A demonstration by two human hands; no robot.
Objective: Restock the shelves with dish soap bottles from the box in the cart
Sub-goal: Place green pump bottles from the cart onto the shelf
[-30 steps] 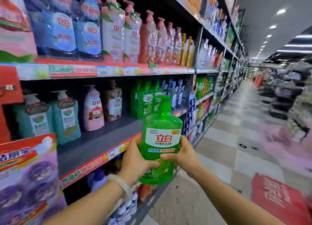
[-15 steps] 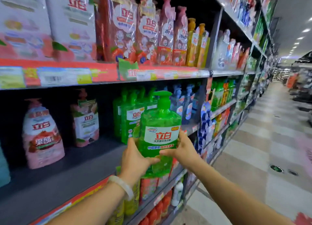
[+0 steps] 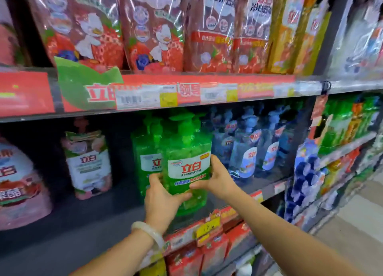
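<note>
Bottle nearer shelf; base perhaps hidden.

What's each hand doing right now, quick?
Left hand: grips the green dish soap bottle low on its left side.
Right hand: grips the same bottle on its right side.

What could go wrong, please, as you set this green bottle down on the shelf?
The green bottle, gripped low by the left hand and right hand, has its pump top close under the upper shelf edge, so it might catch there. It also sits tight against the green bottles behind, which a push could topple. The blue bottles stand near the right hand's knuckles.
</note>
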